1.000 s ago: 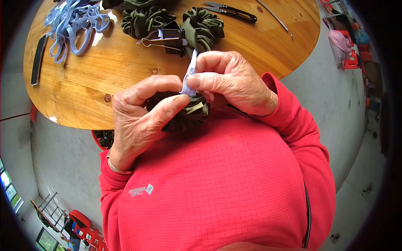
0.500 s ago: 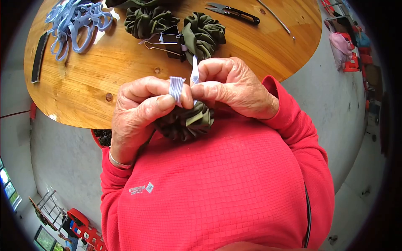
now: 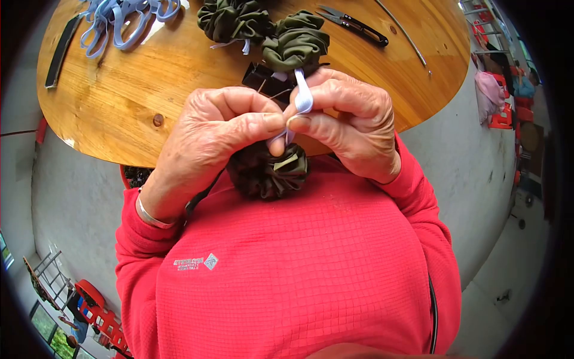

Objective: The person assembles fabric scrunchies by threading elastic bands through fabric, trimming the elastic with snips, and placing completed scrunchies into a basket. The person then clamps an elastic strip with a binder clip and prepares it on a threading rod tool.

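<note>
Both hands meet over the near table edge, pinching a pale blue elastic band (image 3: 304, 99). My left hand (image 3: 230, 122) has thumb and forefinger closed on it, and my right hand (image 3: 344, 116) pinches it close beside them. The band runs up to a gathered dark green scrunchie (image 3: 297, 45). Below my fingertips hangs another dark green scrunchie (image 3: 266, 173) with a small pale label. Behind the hands is a black binder clip (image 3: 258, 78), partly hidden. A further green scrunchie (image 3: 233, 21) lies at the upper left of the clip.
On the wooden table (image 3: 137, 90) are a heap of blue elastic (image 3: 125, 21), a black strip (image 3: 63, 52), black thread snips (image 3: 359, 27) and a thin metal rod (image 3: 406, 36). A red container (image 3: 134, 175) shows under the table edge. A person is at the far lower left.
My fingertips have come together, and the ribbed band end that stood up from my left hand is now mostly hidden. The view has shifted, moving the table items up and right.
</note>
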`<state>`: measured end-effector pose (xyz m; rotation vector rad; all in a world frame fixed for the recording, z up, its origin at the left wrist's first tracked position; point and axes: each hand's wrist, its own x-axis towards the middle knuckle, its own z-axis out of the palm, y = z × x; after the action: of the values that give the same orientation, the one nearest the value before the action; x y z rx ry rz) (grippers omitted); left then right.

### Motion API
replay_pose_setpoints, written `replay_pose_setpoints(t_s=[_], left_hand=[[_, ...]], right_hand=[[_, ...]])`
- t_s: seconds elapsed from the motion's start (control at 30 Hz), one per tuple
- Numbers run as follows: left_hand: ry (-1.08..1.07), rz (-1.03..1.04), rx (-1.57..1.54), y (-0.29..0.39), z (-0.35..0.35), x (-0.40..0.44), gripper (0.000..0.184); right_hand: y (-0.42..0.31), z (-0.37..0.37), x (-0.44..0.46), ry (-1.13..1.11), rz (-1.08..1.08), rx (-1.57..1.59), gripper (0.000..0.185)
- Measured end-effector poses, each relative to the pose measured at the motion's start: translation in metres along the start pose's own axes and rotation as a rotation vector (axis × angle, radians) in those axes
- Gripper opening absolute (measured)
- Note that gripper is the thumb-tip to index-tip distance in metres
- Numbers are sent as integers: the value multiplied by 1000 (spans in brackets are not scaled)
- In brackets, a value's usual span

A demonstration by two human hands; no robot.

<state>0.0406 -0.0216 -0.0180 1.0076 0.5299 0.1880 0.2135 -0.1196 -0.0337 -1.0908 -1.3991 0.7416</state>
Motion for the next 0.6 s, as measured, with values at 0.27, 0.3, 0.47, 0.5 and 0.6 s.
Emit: replay_pose_setpoints(t_s=[0.27,0.3,0.47,0.5,0.6], left_hand=[[41,33,84,0,9,-3,14],[47,38,87,-1,10,-3,16],[-8,43,175,-3,8,-4,14],[-11,31,155,-2,7,-4,14],[-7,2,103,2,8,-5,13]], right_hand=[[-6,-2,11,-52,-2,-138,9],[-11,-4,13,-95,43,-145,9],[-15,-6,12,-167,238,77,6],[-13,-5,7,-142,268,130,5],[-19,-4,0,-60,376,223,3]])
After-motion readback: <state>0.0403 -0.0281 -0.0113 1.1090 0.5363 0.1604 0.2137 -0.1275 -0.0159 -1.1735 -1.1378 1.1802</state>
